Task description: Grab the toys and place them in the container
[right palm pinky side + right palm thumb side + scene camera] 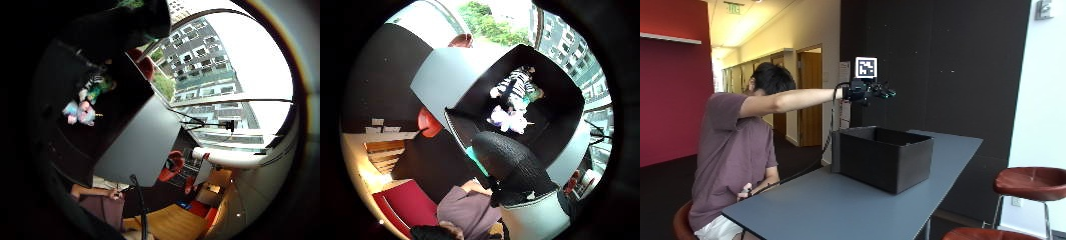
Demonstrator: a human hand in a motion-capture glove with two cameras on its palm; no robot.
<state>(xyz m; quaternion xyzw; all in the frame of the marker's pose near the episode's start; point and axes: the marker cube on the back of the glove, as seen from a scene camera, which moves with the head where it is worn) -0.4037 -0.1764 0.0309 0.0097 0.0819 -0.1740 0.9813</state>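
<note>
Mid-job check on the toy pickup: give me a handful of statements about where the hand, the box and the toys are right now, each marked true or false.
1. The gloved right hand is raised above the black container. True.
2. The container lies tipped on its side. False: it stands upright on the grey table, open end up.
3. Toys already lie inside the container. True: a striped black and white toy and a pastel plush toy rest on its bottom.
4. The container sits on the floor beside the stool. False: it is on the table.
5. The person stands at the table. False: the person is seated, arm stretched out over the container.
</note>
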